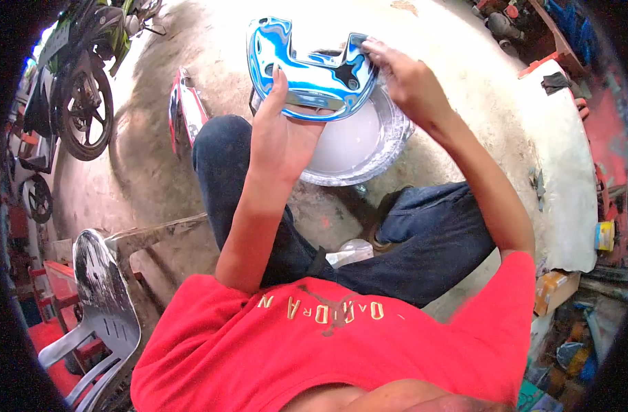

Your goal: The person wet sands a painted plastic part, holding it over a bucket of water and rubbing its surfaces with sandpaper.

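A glossy U-shaped vehicle panel (307, 88), reflecting blue and silver and pierced by several round holes, is held up in front of me. My left hand (283, 134) grips its lower edge, thumb on the near face and the other fingers behind it. At the panel's upper right end is my right hand (410, 79), its fingers drawn together against the edge; whether something small is between them is hidden. Below and behind the panel, a round metal basin (394, 147) with cloudy greyish liquid stands on the floor.
A red and white fairing piece (189, 106) lies on the concrete floor left of my knee. A motorcycle (77, 89) is parked at upper left. A worn plastic chair (107, 288) stands at lower left. Along the right are a cardboard box (555, 291) and a yellow can (604, 235).
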`<control>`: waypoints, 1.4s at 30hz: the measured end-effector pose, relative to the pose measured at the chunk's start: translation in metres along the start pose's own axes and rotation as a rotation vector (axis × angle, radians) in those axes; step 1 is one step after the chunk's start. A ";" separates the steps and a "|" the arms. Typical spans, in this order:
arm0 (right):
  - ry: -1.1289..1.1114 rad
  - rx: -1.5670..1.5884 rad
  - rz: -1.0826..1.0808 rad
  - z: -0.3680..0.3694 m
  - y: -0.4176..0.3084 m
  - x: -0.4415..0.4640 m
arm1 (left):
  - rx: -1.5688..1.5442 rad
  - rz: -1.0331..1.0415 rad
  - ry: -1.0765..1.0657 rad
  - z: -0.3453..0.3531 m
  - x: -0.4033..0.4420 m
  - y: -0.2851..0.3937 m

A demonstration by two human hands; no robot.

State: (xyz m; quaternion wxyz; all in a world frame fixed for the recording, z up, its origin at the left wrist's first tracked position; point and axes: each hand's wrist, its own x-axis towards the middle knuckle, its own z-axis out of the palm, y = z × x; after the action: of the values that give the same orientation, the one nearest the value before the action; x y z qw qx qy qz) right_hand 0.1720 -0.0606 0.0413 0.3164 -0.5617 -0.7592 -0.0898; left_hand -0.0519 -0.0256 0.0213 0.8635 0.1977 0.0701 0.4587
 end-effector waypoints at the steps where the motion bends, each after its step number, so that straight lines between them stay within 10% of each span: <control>1: 0.008 -0.021 -0.027 0.001 -0.003 -0.007 | -0.010 -0.001 0.007 0.003 -0.002 0.000; 5: 0.002 0.028 -0.396 0.002 -0.077 -0.016 | -0.283 -0.176 -0.278 -0.046 0.011 0.007; 12: 0.006 -0.112 -0.110 0.005 -0.004 -0.010 | -0.010 0.009 0.108 0.010 -0.001 -0.003; 16: -0.012 -0.022 -0.415 0.006 -0.067 -0.012 | -0.513 -0.290 -0.495 -0.023 0.012 -0.001; 20: -0.031 0.016 0.011 0.009 -0.001 -0.005 | 0.042 -0.065 0.063 0.012 -0.002 -0.012; 23: 0.003 -0.061 -0.170 0.005 -0.023 -0.010 | 0.049 -0.054 0.067 0.011 0.001 -0.015; 26: -0.004 0.000 -0.292 0.007 -0.052 -0.010 | -0.523 -0.258 -0.429 -0.053 0.018 -0.018; 27: 0.005 -0.017 -0.258 0.005 -0.040 -0.007 | -0.003 -0.119 -0.025 -0.005 0.006 -0.014; 30: -0.029 -0.008 0.091 -0.002 -0.001 0.001 | 0.022 -0.082 0.083 0.014 -0.002 -0.017; 35: -0.007 0.001 -0.344 0.012 -0.057 -0.012 | 0.097 -0.101 0.238 0.001 0.001 -0.014; 40: -0.055 0.035 0.126 -0.002 -0.006 0.002 | 0.030 -0.105 0.019 0.009 -0.004 -0.014; 42: -0.011 0.068 -0.069 0.003 -0.033 -0.008 | 0.002 -0.116 0.010 0.009 0.000 -0.015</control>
State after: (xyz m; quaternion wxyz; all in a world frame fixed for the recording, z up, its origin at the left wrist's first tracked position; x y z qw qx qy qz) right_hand 0.1427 -0.0772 0.0418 0.3280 -0.5245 -0.7824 -0.0716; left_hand -0.0378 -0.0354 0.0234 0.8880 0.1918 0.0863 0.4090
